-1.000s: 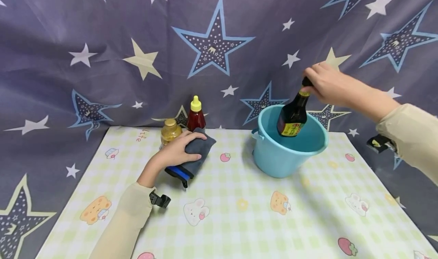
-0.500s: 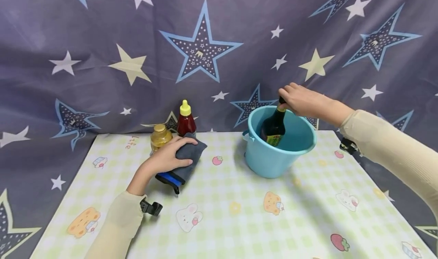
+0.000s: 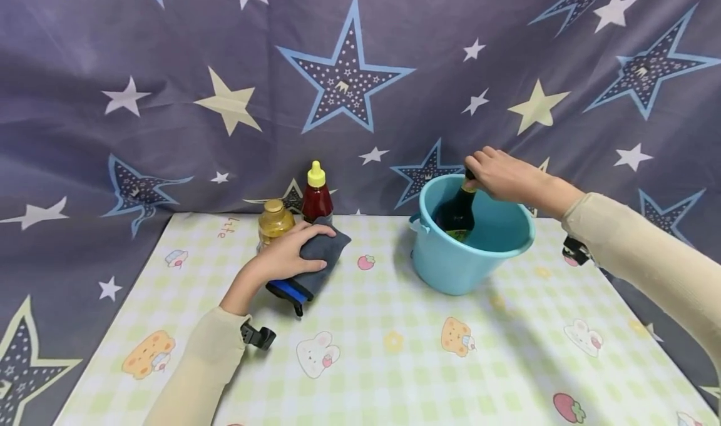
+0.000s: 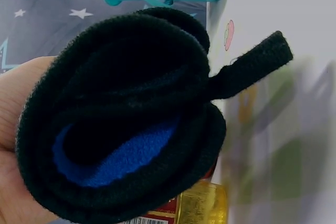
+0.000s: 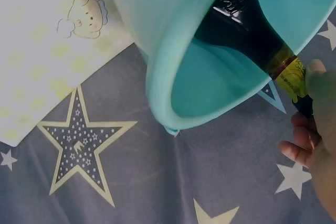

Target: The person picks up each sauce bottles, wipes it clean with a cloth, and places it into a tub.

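Note:
In the head view my right hand (image 3: 498,172) grips the top of a dark sauce bottle (image 3: 455,212), whose body stands inside a light blue bucket (image 3: 453,273) at the right of the table. The right wrist view shows the bottle's neck with its yellow label (image 5: 291,77) leaning over the bucket's rim, fingers at the cap. At the left, my left hand (image 3: 281,254) grips a rolled dark grey cloth (image 3: 323,248) with thumb and fingers spread over it. The left wrist view looks at the end of this roll (image 4: 126,98), with blue inside and a short strap sticking out.
Behind the left hand stand a yellow jar with a gold lid (image 3: 274,221) and a red squeeze bottle with a yellow cap (image 3: 317,194). A checked tablecloth (image 3: 394,376) covers the table. A star-patterned curtain (image 3: 349,32) hangs right behind its back edge.
My right hand has moved down and left, lowering the sauce bottle from the bucket's mouth deeper inside. The left hand has stayed on the rolled cloth.

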Demonstrator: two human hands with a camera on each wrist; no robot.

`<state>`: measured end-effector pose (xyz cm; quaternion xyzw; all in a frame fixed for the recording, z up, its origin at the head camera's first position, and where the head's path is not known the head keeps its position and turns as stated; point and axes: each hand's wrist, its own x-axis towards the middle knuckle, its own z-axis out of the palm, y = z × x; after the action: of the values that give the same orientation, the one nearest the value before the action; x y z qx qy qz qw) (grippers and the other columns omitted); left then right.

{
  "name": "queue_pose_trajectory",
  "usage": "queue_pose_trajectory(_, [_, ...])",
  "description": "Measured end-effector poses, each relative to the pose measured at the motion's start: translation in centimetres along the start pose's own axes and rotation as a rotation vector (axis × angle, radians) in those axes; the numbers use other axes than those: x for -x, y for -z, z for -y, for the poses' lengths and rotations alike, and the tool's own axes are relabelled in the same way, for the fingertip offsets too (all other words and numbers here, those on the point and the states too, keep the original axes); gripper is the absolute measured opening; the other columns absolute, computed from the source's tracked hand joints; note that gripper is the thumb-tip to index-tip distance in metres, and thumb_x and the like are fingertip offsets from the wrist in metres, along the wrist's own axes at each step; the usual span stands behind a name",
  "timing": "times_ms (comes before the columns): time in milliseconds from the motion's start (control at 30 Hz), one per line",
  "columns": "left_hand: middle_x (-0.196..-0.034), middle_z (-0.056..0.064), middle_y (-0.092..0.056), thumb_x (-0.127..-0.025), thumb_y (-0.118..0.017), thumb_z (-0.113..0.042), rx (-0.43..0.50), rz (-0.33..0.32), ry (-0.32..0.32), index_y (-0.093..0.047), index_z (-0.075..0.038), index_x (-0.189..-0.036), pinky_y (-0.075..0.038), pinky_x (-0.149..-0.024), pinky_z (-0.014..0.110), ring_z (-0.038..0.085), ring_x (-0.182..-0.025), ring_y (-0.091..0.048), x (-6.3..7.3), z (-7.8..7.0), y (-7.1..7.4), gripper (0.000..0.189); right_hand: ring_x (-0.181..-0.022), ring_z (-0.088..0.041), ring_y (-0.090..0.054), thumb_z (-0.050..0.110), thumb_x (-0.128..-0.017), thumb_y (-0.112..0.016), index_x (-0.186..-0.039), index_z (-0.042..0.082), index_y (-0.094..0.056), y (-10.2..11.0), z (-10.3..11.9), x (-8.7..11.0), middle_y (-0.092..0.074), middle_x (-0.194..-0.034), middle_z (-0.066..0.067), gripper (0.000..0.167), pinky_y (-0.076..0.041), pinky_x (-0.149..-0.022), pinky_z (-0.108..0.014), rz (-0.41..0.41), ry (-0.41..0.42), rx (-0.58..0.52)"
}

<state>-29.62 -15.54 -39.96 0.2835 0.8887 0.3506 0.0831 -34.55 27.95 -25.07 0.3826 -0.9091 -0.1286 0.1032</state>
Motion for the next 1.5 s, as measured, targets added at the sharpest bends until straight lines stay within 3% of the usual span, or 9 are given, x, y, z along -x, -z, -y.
queue_pose_trajectory(300, [-0.141, 0.016, -0.050, -0.092, -0.077, -0.024, -0.039, 0.044, 0.003, -0.055, -0.024, -0.143, -0.046, -0.104, 0.058, 0.033, -0.127, -0.053, 0.6, 0.3, 0.3, 0.055, -0.077, -0.029, -0.052, 0.018, -0.096, -0.071, -0.097, 0.003, -0.054, -1.7, 1.3, 0.3, -0.056, -0.082, -0.013, 0.023, -0.044, -0.071, -0.043, 0.001, -0.021, -0.050])
queue_pose_trajectory(733, [-0.141, 0.014, -0.050, -0.095, -0.074, -0.029, -0.042, 0.088, -0.049, -0.054, -0.027, -0.144, -0.046, -0.104, 0.056, 0.031, -0.127, -0.052, -0.8, -0.5, -0.8, 0.053, -0.075, -0.027, -0.053, 0.018, -0.094, -0.074, -0.095, 0.004, -0.054, -1.4, 1.1, 2.9, -0.056, -0.080, -0.010, 0.024, -0.045, -0.067, -0.041, 0.017, -0.084, -0.050])
queue_pose_trajectory(1000, [-0.140, 0.014, -0.050, -0.094, -0.075, -0.027, -0.048, 0.078, -0.010, -0.054, -0.027, -0.144, -0.046, -0.104, 0.056, 0.031, -0.126, -0.053, -0.1, -0.5, -0.3, 0.054, -0.075, -0.027, -0.054, 0.019, -0.094, -0.073, -0.094, 0.007, -0.054, -1.1, 1.4, 1.3, -0.058, -0.081, -0.010, 0.023, -0.044, -0.067, -0.041, 0.024, -0.110, -0.095])
queue_pose_trajectory(1200, [-0.140, 0.013, -0.050, -0.095, -0.074, -0.028, -0.024, 0.103, -0.013, -0.053, -0.028, -0.145, -0.047, -0.102, 0.055, 0.030, -0.125, -0.054, 0.0, -0.4, -1.0, 0.054, -0.077, -0.029, -0.054, 0.015, -0.094, -0.073, -0.093, 0.005, -0.054, -1.3, 2.1, 0.8, -0.059, -0.082, -0.012, 0.022, -0.046, -0.067, -0.043, 0.046, -0.171, -0.131])
queue_pose_trajectory(1500, [-0.142, 0.013, -0.048, -0.095, -0.074, -0.028, -0.010, 0.085, 0.011, -0.053, -0.030, -0.145, -0.045, -0.105, 0.057, 0.032, -0.127, -0.054, -0.1, -0.5, -1.1, 0.054, -0.078, -0.029, -0.053, 0.012, -0.094, -0.073, -0.096, 0.005, -0.052, -0.8, 1.5, -0.9, -0.059, -0.083, -0.012, 0.023, -0.045, -0.068, -0.042, 0.091, -0.184, -0.191])
